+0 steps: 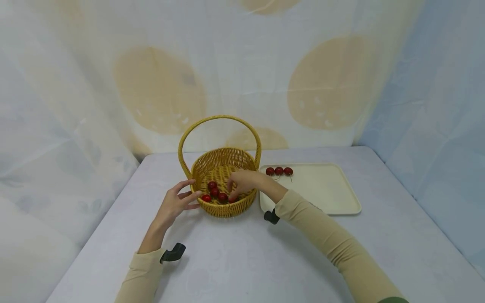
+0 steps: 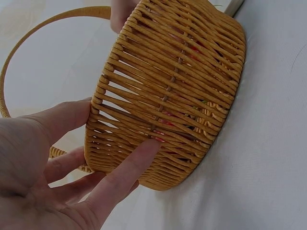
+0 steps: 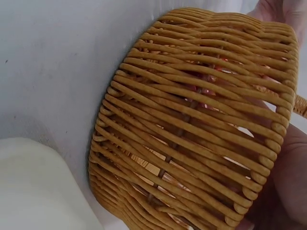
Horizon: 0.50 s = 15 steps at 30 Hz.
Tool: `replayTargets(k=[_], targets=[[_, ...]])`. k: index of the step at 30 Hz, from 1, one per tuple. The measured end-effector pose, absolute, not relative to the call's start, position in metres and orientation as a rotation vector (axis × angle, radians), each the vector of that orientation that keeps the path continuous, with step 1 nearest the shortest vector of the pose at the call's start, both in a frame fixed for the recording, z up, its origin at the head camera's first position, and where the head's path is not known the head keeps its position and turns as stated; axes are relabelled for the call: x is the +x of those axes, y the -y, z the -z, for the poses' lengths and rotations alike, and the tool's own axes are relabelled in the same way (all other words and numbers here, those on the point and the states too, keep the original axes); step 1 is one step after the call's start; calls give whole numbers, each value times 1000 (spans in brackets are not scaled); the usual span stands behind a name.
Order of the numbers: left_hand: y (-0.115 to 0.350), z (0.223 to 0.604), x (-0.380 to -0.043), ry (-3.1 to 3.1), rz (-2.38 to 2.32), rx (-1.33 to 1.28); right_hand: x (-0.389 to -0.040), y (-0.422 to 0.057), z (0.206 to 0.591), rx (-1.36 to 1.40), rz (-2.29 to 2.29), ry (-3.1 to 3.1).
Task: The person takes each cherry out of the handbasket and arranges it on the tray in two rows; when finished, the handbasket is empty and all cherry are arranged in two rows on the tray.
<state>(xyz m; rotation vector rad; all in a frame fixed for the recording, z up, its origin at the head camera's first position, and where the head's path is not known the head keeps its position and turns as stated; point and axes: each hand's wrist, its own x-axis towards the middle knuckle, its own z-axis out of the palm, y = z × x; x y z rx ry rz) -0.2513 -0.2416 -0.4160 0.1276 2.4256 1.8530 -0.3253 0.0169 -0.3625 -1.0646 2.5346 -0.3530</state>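
A yellow woven basket (image 1: 223, 210) with a tall arched handle holds several dark red cherries (image 1: 214, 192) near its front wall. My left hand (image 1: 177, 205) touches the basket's left side with spread, fairly straight fingers; in the left wrist view, one fingertip (image 2: 148, 147) presses the outer weave. Over the basket's right rim reaches my right hand (image 1: 242, 182), its fingers bent down beside a red cherry (image 1: 233, 200). Whether they pinch it cannot be made out. In the right wrist view the basket wall (image 3: 192, 120) hides most of that hand.
A cream rectangular tray (image 1: 322, 189) lies just right of the basket, with three cherries (image 1: 279, 171) in a row at its back left corner. Both stand on a pale table (image 1: 235, 256). Patterned curtains (image 1: 242, 75) hang behind and at both sides.
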Motion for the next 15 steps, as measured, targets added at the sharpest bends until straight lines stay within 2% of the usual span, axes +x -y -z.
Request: replayTargets(k=[15], targets=[[245, 417, -252, -2436, -1855, 140, -321, -8, 366, -884, 141, -2648]])
